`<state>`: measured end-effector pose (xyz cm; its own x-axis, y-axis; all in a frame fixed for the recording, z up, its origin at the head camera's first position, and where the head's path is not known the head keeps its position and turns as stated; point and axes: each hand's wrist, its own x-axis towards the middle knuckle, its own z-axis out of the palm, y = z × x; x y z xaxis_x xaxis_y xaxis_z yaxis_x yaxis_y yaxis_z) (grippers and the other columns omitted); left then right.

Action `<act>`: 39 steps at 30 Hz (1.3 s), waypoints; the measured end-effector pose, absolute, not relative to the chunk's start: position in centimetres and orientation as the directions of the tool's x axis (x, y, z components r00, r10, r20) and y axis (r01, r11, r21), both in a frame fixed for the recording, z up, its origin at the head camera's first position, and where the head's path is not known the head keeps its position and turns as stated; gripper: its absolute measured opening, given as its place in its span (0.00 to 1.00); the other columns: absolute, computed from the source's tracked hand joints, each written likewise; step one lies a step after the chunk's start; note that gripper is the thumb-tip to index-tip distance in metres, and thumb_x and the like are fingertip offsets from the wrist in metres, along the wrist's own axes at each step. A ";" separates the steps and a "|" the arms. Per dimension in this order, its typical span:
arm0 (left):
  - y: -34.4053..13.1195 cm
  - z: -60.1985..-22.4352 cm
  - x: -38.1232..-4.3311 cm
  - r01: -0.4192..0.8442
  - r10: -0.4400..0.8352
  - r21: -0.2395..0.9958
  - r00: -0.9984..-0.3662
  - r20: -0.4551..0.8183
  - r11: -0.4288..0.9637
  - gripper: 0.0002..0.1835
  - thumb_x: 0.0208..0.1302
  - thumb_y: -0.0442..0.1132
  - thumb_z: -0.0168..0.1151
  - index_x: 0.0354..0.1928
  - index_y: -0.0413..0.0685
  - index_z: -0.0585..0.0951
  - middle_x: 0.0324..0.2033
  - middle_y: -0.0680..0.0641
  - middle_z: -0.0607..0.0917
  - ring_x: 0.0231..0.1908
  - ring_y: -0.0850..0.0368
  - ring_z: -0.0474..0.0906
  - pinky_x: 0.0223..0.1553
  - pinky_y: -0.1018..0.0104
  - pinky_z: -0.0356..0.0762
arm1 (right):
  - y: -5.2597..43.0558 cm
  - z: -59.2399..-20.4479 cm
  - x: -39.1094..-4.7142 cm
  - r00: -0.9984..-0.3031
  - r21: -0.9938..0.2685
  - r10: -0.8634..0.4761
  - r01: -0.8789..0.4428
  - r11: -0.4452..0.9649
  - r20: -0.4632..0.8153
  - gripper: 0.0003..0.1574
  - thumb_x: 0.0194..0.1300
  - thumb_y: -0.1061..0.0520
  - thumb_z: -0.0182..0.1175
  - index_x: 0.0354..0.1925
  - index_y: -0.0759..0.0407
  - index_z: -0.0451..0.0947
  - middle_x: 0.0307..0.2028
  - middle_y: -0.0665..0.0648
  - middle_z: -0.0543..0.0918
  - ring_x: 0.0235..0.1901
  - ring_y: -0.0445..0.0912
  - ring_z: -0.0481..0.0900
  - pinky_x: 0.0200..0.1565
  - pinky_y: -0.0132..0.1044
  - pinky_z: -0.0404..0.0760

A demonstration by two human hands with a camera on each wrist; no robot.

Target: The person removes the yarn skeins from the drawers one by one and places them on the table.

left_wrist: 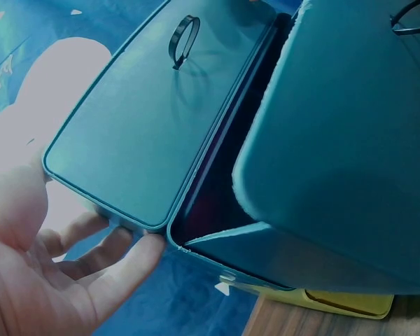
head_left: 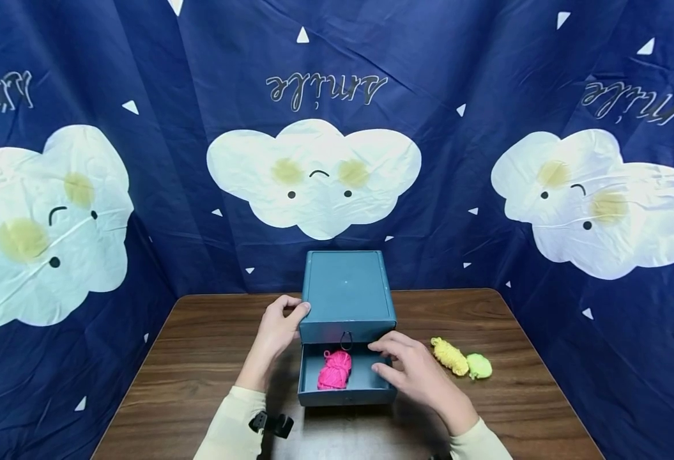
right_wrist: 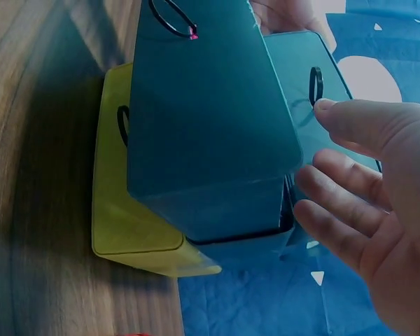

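Observation:
A teal drawer box (head_left: 348, 287) stands on the table. Below its closed top drawer (left_wrist: 126, 133) with a black loop handle (left_wrist: 184, 42), another teal drawer (right_wrist: 210, 105) is pulled out. Inside it lies a pink yarn skein (head_left: 334, 370), on the left. My left hand (head_left: 279, 326) holds the box's upper left edge, thumb at the top and fingers against the side. My right hand (head_left: 411, 367) hovers over the right part of the pulled-out drawer, fingers loosely bent, holding nothing. In the right wrist view its thumb tip appears beside the top loop; contact cannot be told.
To the right on the wooden table (head_left: 210, 358) lie a yellow yarn skein (head_left: 450, 356) and a light green yarn bundle (head_left: 479, 366), touching or nearly so. A yellow drawer (right_wrist: 112, 203) sits under the pulled-out one. Behind hangs a blue cloth (head_left: 451, 243) with clouds.

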<state>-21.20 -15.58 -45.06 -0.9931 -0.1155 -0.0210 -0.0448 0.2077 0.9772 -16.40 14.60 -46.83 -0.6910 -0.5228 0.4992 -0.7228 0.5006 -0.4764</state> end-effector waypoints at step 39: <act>-15.5 -45.2 -21.4 -0.038 -0.131 0.973 -0.991 -0.009 0.227 0.17 0.71 0.44 0.65 0.53 0.37 0.81 0.48 0.34 0.82 0.34 0.53 0.85 0.36 0.56 0.89 | 11.4 -48.2 -17.9 -0.704 -0.477 -0.644 -0.695 0.538 0.300 0.18 0.65 0.56 0.72 0.53 0.53 0.85 0.50 0.47 0.85 0.49 0.43 0.84 0.52 0.38 0.85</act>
